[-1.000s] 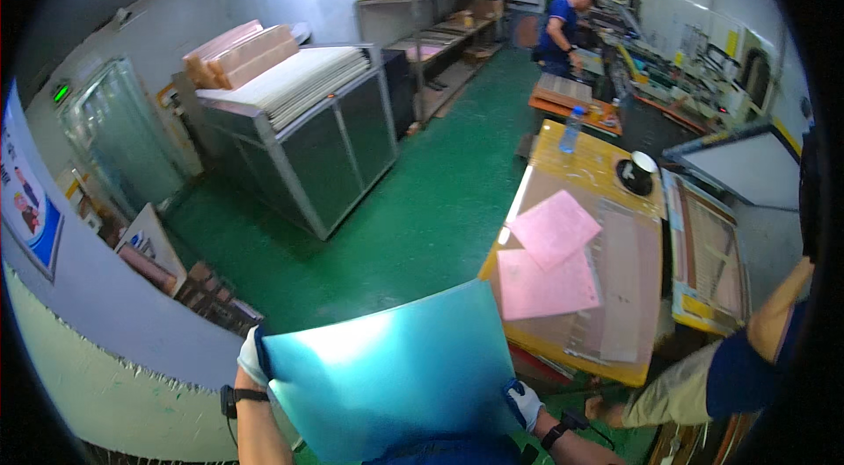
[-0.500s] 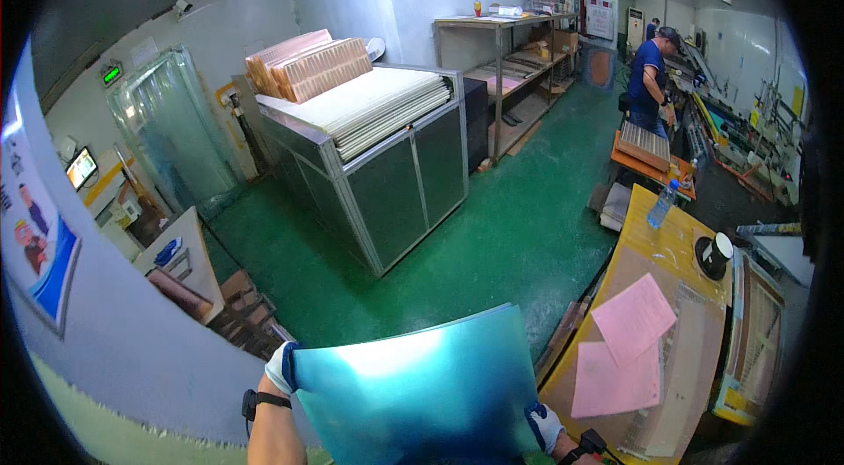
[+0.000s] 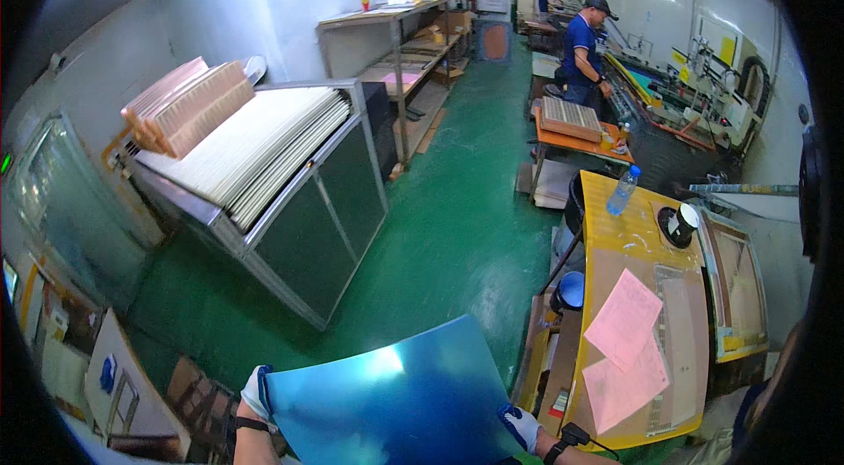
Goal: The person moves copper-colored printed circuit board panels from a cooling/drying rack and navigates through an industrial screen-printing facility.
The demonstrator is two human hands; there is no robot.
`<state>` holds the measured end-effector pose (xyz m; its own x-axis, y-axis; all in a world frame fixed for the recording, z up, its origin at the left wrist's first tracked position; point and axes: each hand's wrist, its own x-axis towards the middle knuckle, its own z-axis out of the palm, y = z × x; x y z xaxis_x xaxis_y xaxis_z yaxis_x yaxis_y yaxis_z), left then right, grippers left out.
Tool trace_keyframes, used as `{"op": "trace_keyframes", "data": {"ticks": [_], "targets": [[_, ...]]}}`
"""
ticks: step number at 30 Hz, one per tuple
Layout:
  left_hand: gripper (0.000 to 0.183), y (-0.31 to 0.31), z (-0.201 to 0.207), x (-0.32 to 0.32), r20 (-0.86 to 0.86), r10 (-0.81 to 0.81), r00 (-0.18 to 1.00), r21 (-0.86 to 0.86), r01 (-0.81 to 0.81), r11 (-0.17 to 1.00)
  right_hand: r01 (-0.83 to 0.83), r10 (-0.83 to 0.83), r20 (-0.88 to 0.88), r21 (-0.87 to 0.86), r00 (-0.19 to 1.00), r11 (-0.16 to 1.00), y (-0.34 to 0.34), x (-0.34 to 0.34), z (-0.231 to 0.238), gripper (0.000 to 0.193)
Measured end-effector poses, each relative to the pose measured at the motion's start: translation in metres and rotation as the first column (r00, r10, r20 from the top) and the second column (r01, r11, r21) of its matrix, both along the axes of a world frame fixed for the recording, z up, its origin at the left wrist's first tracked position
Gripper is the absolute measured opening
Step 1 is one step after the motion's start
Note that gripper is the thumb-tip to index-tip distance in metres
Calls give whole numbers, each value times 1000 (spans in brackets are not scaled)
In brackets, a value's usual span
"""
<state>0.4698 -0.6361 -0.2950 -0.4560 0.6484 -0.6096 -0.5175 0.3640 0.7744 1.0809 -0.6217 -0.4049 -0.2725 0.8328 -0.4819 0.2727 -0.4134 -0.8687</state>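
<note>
In front of me I carry a large, shiny blue metal-looking sheet (image 3: 387, 395), bowed slightly and tilted, its far edge higher toward the right. My left hand (image 3: 257, 392), in a white and dark blue glove, grips its left edge. The sheet's right edge is pinched by my right hand (image 3: 522, 426), gloved the same way. Dark straps circle both wrists. The sheet's near part runs out of the lower edge of the view. My right hand is close to the yellow-topped table (image 3: 607, 210), where two pink paper sheets (image 3: 626, 320) lie overlapping.
A metal-framed cabinet (image 3: 308, 228) stacked with white panels stands left of the green floor (image 3: 440, 219). On the table are a water bottle (image 3: 622, 191) and a cup (image 3: 682, 223); a blue bucket (image 3: 571, 291) sits beside it. A co-worker (image 3: 582, 56) stands farther off at machinery.
The view has swung right, so the cabinet and table appear farther left and the blue bucket shows. The sheet is now tilted more, still held in both hands.
</note>
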Motion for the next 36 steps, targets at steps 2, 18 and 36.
{"op": "trace_keyframes", "data": {"ticks": [2, 18, 36], "targets": [[26, 51, 5, -2, 25, -29, 999, 2, 29, 1000, 38, -38, -12, -3, 999, 999, 26, 0, -16, 33], [37, 516, 49, 47, 14, -164, 986, 57, 163, 985, 373, -383, -261, -87, 886, 924, 381, 23, 0, 9], [37, 1120, -2, 79, 15, -372, 928, 60, 370, 927, 554, -551, 69, -28, 831, 832, 841, -15, 128, 39]]}}
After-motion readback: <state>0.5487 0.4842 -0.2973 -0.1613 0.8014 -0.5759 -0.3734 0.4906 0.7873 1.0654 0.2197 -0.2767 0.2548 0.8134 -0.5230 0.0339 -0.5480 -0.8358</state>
